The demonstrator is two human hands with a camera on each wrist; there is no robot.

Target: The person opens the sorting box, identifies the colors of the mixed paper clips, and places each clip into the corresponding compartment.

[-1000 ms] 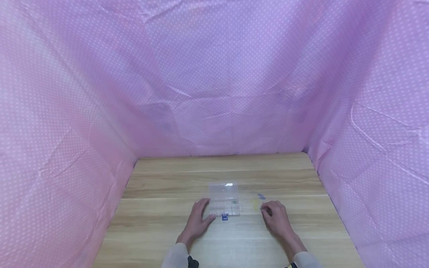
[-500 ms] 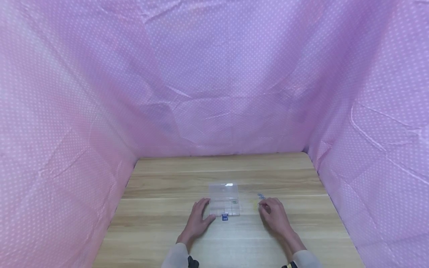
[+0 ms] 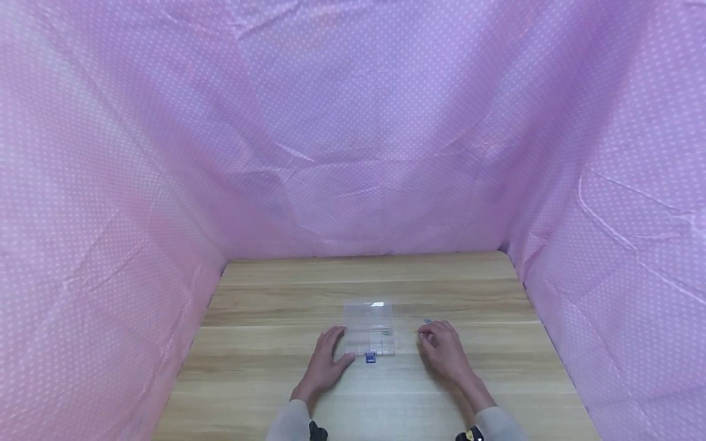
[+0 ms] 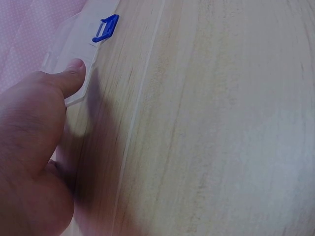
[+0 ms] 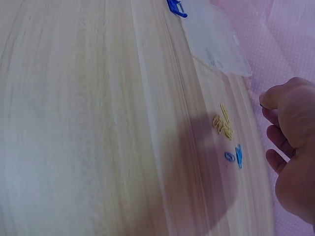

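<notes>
- Left hand (image 3: pixel 324 365): thumb and fingers spread, touching the corner of the clear compartment box (image 3: pixel 357 342).
- Right hand (image 3: pixel 444 350): thumb and forefinger pinch a dark sliver (image 5: pixel 261 104), too small to identify, right of the box.
- Box: on the wooden table (image 3: pixel 380 398), lid (image 3: pixel 366 313) open, blue latch (image 3: pixel 370 358) in front; one green clip (image 3: pixel 385 333) inside, right side.
- Yellow clips (image 5: pixel 228 132): clustered on the table between box and blue clips (image 5: pixel 239 156).
- Pink dotted cloth (image 3: pixel 353 122): surrounds the table.
</notes>
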